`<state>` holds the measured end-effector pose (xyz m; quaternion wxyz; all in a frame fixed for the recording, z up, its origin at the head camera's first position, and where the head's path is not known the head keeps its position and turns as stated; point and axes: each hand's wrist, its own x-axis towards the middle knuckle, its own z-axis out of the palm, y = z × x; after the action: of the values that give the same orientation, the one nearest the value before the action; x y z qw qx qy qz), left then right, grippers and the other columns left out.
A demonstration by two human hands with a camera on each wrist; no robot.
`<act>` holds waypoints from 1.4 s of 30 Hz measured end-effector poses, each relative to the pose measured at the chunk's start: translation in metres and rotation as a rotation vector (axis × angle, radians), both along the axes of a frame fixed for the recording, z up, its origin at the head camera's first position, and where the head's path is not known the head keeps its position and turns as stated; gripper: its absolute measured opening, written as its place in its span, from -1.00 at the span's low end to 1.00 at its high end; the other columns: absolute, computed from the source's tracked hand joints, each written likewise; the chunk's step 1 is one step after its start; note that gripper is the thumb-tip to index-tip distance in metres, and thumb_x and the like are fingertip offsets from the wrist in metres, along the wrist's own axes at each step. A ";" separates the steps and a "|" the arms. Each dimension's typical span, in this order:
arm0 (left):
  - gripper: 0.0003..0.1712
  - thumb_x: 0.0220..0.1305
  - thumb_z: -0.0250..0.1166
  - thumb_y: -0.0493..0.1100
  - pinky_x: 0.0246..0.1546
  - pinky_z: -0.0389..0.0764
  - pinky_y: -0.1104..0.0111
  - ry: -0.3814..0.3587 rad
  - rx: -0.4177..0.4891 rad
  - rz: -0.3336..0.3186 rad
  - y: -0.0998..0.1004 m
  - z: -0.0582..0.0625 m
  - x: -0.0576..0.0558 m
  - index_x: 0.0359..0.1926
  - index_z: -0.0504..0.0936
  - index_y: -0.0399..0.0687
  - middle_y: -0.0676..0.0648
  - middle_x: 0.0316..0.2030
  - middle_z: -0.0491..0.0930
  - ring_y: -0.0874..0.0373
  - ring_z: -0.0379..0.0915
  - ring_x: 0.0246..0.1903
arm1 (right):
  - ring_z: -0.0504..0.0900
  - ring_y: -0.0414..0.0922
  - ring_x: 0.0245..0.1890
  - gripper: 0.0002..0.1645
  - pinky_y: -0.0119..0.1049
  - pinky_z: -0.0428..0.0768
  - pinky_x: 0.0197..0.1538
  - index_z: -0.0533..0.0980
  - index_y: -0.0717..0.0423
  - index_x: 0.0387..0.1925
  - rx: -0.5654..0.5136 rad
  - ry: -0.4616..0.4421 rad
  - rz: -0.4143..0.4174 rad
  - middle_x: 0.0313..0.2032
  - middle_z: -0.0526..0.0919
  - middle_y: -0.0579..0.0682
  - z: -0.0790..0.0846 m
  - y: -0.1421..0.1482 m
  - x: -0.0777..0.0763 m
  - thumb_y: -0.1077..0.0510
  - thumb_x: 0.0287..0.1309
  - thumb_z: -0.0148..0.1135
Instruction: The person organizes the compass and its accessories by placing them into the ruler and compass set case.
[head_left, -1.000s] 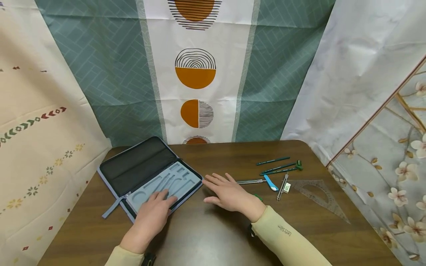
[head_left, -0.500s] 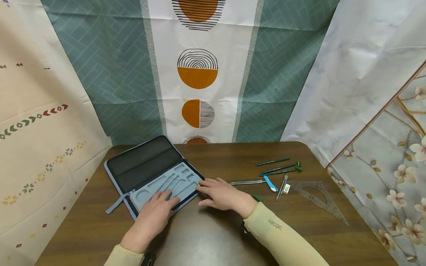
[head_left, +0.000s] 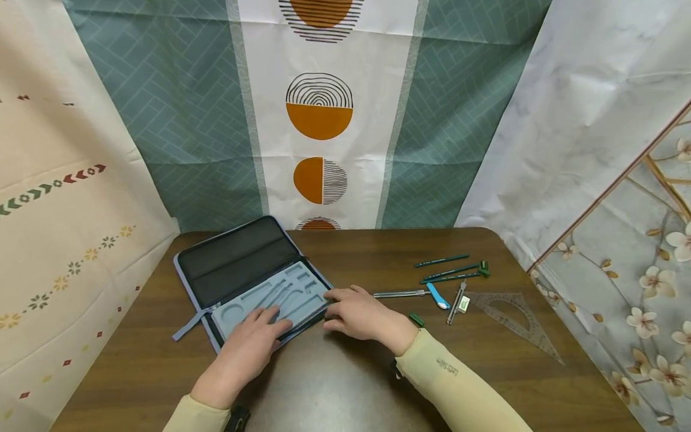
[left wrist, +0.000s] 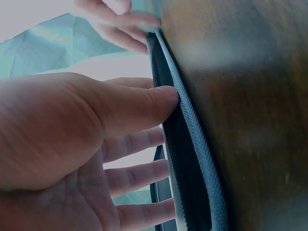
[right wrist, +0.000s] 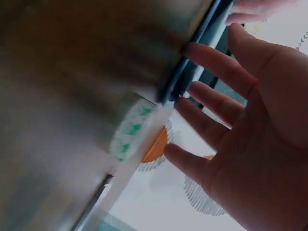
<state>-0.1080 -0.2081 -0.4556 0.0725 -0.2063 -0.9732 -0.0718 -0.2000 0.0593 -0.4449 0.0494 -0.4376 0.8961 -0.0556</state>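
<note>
Compared with the first head frame, the zippered case [head_left: 237, 258] sits slightly further right on the table [head_left: 302, 384], and the right hand [head_left: 356, 312] has come to its right-hand corner.

In the head view, the case lies open left of the table's middle: blue-grey outside, black in the lid, a blue-grey strap [head_left: 189, 326] trailing from its left side. Brown wood grain covers the tabletop; patterned cloths [head_left: 183, 120] hang behind and at both sides. To the right lie three dark green pencils [head_left: 442, 260], a blue-handled tool [head_left: 438, 296], a white-and-green eraser [head_left: 463, 305] and a clear set square [head_left: 534, 330]. Inside the case, a pale blue insert [head_left: 272, 294] has a round hollow, long slots and short notches. The left hand [head_left: 250, 342] rests over its near edge, fingers extended, grasping nothing.

In the left wrist view, the thumb [left wrist: 144, 103] lies against black zipper tape [left wrist: 180, 159] inside woven blue edging [left wrist: 202, 144].

In the right wrist view, the right hand's fingers are spread and unclenched, tips at the case's corner.
</note>
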 end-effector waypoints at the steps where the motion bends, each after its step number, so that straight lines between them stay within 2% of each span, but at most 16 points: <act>1: -0.53 0.27 0.62 -0.32 0.01 0.75 -0.22 -0.001 0.002 -0.003 0.000 0.001 0.000 0.18 0.80 0.02 -0.36 0.29 0.63 -0.38 0.59 0.21 | 0.51 0.01 0.51 -0.58 0.24 0.33 0.60 0.77 -0.11 0.24 -0.001 0.002 0.000 0.54 0.50 0.04 -0.001 0.001 0.001 -0.19 0.61 0.27; 3: -0.53 0.27 0.62 -0.32 0.02 0.75 -0.22 -0.002 0.004 -0.010 0.000 0.001 0.000 0.18 0.80 0.01 -0.36 0.29 0.63 -0.38 0.59 0.21 | 0.51 0.01 0.51 -0.62 0.29 0.28 0.60 0.80 -0.13 0.16 -0.003 0.001 -0.003 0.55 0.49 0.03 -0.002 0.004 0.003 -0.18 0.60 0.29; 8: -0.54 0.28 0.62 -0.33 0.02 0.75 -0.24 -0.012 0.005 -0.008 0.000 0.003 -0.001 0.18 0.80 0.00 -0.36 0.30 0.63 -0.39 0.58 0.23 | 0.50 0.03 0.50 -0.57 0.36 0.24 0.60 0.73 -0.08 0.23 -0.019 0.021 -0.012 0.50 0.54 0.02 -0.002 0.006 0.004 -0.21 0.56 0.33; 12: -0.54 0.28 0.61 -0.34 0.02 0.75 -0.25 -0.022 0.007 -0.009 0.001 0.004 0.000 0.18 0.80 -0.01 -0.37 0.30 0.63 -0.40 0.57 0.23 | 0.49 0.03 0.50 -0.41 0.28 0.29 0.60 0.61 0.00 0.41 -0.058 0.040 0.003 0.43 0.60 0.02 0.000 0.002 0.001 -0.19 0.56 0.34; 17: -0.54 0.31 0.60 -0.33 0.03 0.74 -0.26 -0.038 0.006 -0.007 0.002 0.005 0.000 0.20 0.79 0.00 -0.36 0.32 0.61 -0.40 0.56 0.24 | 0.44 0.01 0.56 -0.33 0.10 0.30 0.63 0.53 0.04 0.54 -0.041 -0.006 0.019 0.52 0.52 0.04 0.002 -0.001 -0.002 -0.16 0.60 0.31; 20: -0.54 0.31 0.60 -0.33 0.06 0.73 -0.25 -0.040 0.006 -0.015 0.001 0.005 -0.001 0.20 0.80 0.01 -0.35 0.33 0.61 -0.39 0.55 0.26 | 0.49 0.00 0.52 -0.38 0.00 0.38 0.60 0.58 0.04 0.50 -0.027 0.008 0.026 0.50 0.54 0.04 0.001 -0.001 -0.003 -0.12 0.59 0.33; 25: -0.52 0.28 0.60 -0.37 0.12 0.70 -0.23 -0.034 0.037 -0.065 0.000 0.003 -0.001 0.18 0.81 0.02 -0.33 0.34 0.61 -0.36 0.55 0.28 | 0.64 -0.03 0.26 -0.59 -0.10 0.58 0.39 0.73 0.03 0.25 -0.028 0.102 0.059 0.26 0.66 0.00 0.001 -0.001 -0.005 -0.07 0.56 0.39; 28: -0.50 0.27 0.59 -0.39 0.13 0.69 -0.26 -0.046 0.054 -0.085 0.001 0.002 -0.001 0.20 0.80 0.05 -0.31 0.37 0.60 -0.36 0.53 0.32 | 0.66 -0.04 0.16 -0.68 -0.13 0.63 0.29 0.77 0.04 0.14 -0.047 0.110 0.074 0.16 0.67 -0.01 0.002 0.001 -0.003 -0.02 0.54 0.42; 36: -0.47 0.30 0.57 -0.40 0.16 0.64 -0.36 -0.088 0.048 -0.079 0.007 0.002 -0.002 0.22 0.80 0.13 -0.24 0.43 0.58 -0.38 0.48 0.40 | 0.65 -0.03 0.22 -0.70 -0.15 0.65 0.30 0.77 0.02 0.19 -0.053 0.074 0.050 0.25 0.65 -0.01 0.000 0.020 0.009 0.06 0.55 0.40; 42: -0.45 0.28 0.57 -0.42 0.15 0.64 -0.38 -0.077 0.050 -0.125 0.012 0.002 -0.005 0.21 0.81 0.12 -0.23 0.43 0.58 -0.39 0.49 0.40 | 0.63 -0.01 0.23 -0.70 -0.12 0.64 0.30 0.77 0.01 0.18 -0.102 0.059 0.032 0.25 0.65 -0.01 -0.003 0.035 0.015 0.20 0.51 0.41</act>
<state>-0.1126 -0.1957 -0.4532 0.0357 -0.2618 -0.9583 -0.1083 -0.1845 0.0946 -0.4480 0.0014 -0.4553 0.8860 -0.0874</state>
